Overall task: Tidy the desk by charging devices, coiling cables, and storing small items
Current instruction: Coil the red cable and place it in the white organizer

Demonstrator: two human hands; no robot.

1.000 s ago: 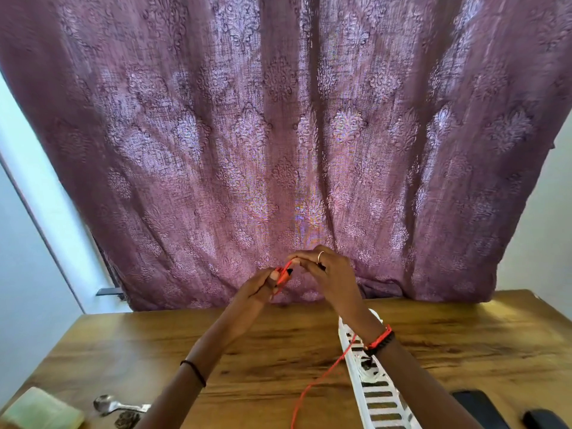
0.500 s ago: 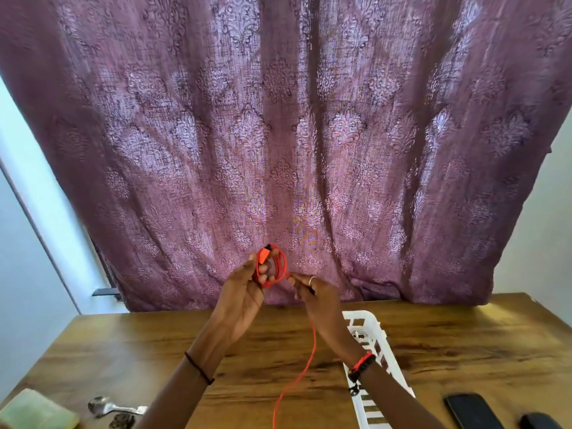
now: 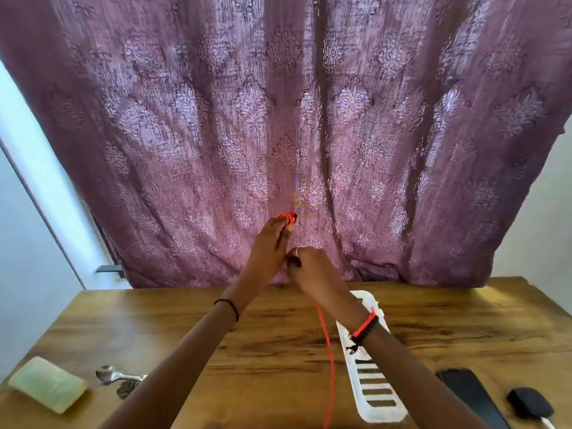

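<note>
The red cable point(image 3: 328, 351) is coiled above the desk point(image 3: 278, 351): loops clamped in left hand point(image 3: 272, 243) fingers, the tail pinched by the right hand point(image 3: 309, 267); even tension should be kept.

Light source: daylight comes through the purple curtain point(image 3: 284, 134) ahead of me, brightest low in its middle.
Bench: the wooden bench point(image 3: 278, 351) takes a soft sheen, with a warm bright patch at its far right corner.
Shadows: faint and diffuse under my forearms.
Sharpness: my fingers point(image 3: 280, 230) are slightly smeared (the curtain weave shimmers with coloured moiré).
Edges: wide-angle bowing bends the wall lines and bench corners.
</note>
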